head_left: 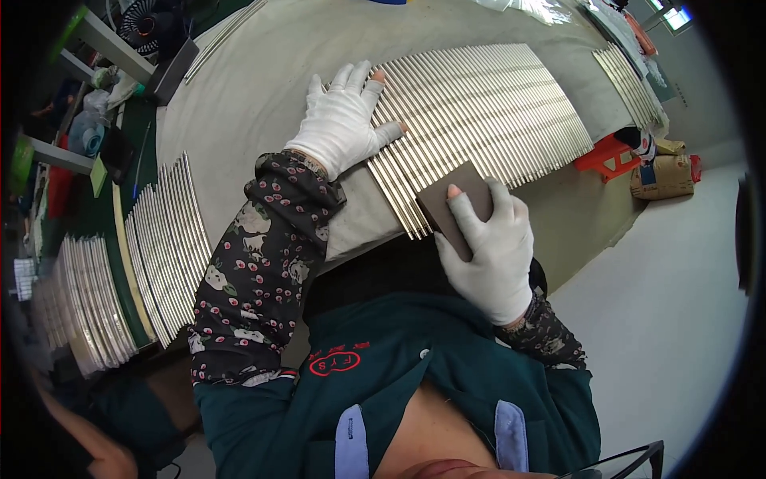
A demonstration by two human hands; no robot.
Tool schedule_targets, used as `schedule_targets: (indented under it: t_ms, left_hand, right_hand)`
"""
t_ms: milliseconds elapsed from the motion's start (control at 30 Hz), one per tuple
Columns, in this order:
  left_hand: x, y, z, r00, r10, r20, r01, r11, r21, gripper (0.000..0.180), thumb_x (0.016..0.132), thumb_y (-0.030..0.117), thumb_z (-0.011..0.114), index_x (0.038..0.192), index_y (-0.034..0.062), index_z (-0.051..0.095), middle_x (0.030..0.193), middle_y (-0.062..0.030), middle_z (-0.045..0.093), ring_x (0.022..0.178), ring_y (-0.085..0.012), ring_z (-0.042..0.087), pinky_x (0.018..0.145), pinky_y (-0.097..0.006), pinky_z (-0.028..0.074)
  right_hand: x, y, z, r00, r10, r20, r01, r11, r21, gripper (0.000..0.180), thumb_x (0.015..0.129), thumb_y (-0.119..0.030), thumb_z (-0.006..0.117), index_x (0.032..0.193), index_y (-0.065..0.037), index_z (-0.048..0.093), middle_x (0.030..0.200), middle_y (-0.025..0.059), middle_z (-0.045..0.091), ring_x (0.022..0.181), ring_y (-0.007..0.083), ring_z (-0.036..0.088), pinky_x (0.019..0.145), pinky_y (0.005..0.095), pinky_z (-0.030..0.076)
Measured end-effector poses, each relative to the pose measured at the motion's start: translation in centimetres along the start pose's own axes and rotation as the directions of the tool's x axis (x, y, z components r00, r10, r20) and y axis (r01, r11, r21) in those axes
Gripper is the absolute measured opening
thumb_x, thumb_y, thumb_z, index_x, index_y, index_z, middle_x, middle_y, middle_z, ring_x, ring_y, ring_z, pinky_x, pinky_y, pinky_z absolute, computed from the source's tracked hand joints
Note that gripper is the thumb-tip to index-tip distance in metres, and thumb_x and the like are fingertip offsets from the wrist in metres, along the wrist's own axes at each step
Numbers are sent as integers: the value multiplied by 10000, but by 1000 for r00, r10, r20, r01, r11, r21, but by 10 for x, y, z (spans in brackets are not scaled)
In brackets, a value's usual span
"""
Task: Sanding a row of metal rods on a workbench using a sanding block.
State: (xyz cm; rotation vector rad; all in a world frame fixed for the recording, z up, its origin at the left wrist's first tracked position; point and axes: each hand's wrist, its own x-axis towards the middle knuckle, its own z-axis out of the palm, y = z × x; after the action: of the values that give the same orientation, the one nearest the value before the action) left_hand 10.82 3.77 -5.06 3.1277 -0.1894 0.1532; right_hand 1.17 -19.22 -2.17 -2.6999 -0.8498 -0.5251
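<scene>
A wide row of shiny metal rods (487, 100) lies side by side on a pale cloth-covered table (239, 104). My left hand (339, 120), in a white glove with some bare fingertips, rests spread on the row's left edge. My right hand (496, 251), gloved the same way, grips a brown-grey rectangular block (439, 199) that looks like a sanding sponge. The block lies over the near ends of the rods, towards the left of the row. Its underside is hidden, as are the rod ends beneath it.
More metal rods (167, 247) stand in stacks at the left, beside a wrapped bundle (96, 299). Another group of rods (626, 84) lies at the far right. A red stool (608, 156) and a brown sack (664, 177) are beyond the table's right edge. Another person's arm (100, 447) shows at lower left.
</scene>
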Motion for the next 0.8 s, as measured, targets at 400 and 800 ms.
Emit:
schedule_targets:
  t_ms: [400,800]
  left_hand:
    - [1,-3,4,1000,16,-23,-15,1000,11,895,837,716,382,1430,47,335,1499,-156,279,1399,-303,233,1116,-551,179]
    - [-3,0,-1,1000,-26,4,26,999,-39,828,852,646,451,1434,69,341,1511,-129,269,1411,-265,209,1127,-544,149]
  right_hand:
    - [-17,-3,-18,999,-17,32,13,993,119,590,616,-197,772,1175,-154,589,1196,210,479,981,349,511,793,415,464]
    - [-3,-12,-5,990,-127,68,122,990,71,536,673,-257,735,1176,-134,600,1133,242,489,896,335,542,667,404,475]
